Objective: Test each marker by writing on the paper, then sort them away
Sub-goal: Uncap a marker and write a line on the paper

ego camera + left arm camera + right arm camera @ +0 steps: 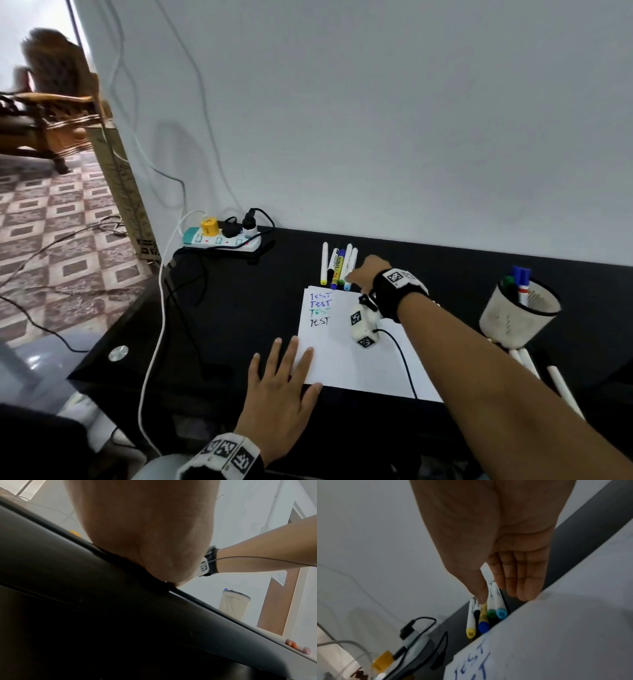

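At the far edge of the paper (356,356), where five capped markers lay side by side on the black table (212,329), the person's right hand (368,274) hung over the row with its fingers (520,577) straight and close together and the thumb reaching down toward the middle of the bunch; I could not tell whether it touched a barrel, and it gripped nothing. The left hand (277,380) lay flat, fingers spread, across the sheet's near left corner, pinning it. Four lines reading "TEST" already stood on the paper, so I judged the next marker was about to be chosen. The light blue marker (500,612), green marker (491,613) and blue marker (483,625) lay touching one another, with the black marker (476,613) and yellow marker (470,632) just beside them, so a careless pinch might have dragged two at once or set the round barrels rolling toward the wall or onto the writing. The power strip (222,238) and its cables sat well to the left, clear of the reach. The cup (513,315), already holding a few markers, stood to the right near several white sticks, with open table between it and the sheet for a carry, though a wide sweep of the forearm could have knocked it.
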